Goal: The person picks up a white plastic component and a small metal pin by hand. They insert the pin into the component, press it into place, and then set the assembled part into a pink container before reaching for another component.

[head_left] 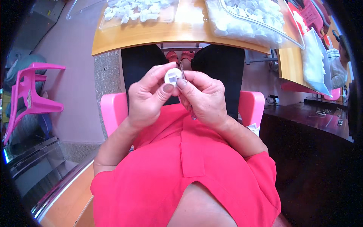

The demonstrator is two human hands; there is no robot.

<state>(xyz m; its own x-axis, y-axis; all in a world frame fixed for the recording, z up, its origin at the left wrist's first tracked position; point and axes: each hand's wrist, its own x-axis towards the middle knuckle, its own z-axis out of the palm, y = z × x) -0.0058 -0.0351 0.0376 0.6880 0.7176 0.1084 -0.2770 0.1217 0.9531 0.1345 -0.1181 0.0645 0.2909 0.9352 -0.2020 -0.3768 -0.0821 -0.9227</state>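
Above my lap, my left hand (pixel 147 96) is closed, its thumb and fingers pinching a small round white plastic part (pixel 172 75) with a squarish recess in its face. Close against it is my right hand (pixel 206 96), its thumb pressing the part's right edge. A slim metal hand tool (pixel 193 113) runs through the right hand's grip; one thin end rises beside the part and the other shows below the fingers. Most of the tool is hidden, so its exact kind cannot be made out.
Ahead is a wooden table (pixel 151 41) bearing a clear tray (pixel 170 15) of loose white parts. A larger clear bin (pixel 261 32) at the right holds many more. A pink plastic chair (pixel 32 90) stands left. Another person (pixel 335 68) sits at far right, beside a white bag (pixel 315 64).
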